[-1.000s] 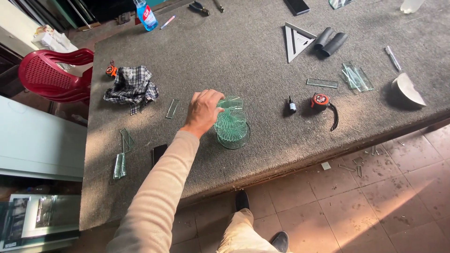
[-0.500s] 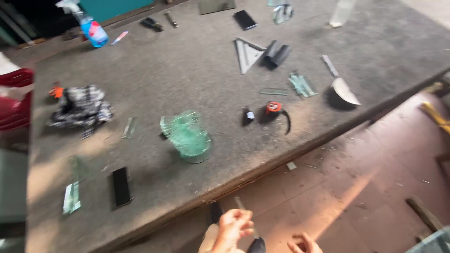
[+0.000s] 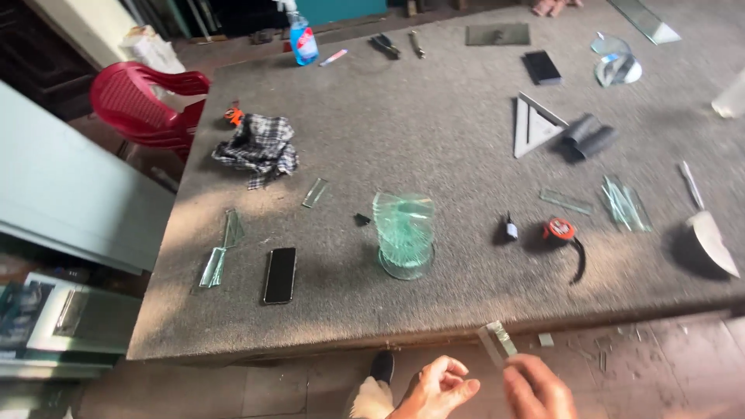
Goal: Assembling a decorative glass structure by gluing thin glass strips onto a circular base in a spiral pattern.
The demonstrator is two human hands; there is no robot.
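Only a little of the person showed at the bottom edge of the head view. The left hand (image 3: 436,390) and the right hand (image 3: 538,390) were both bare, with no gloves, rings or watch visible on the parts in frame. The wrists ran out of the picture, so no sleeve could be made out. Below and between the hands, a light beige trouser leg (image 3: 371,402) appeared, ending in a dark, rounded shoe (image 3: 382,365) on the tiled floor. Nothing else of the body was in view.
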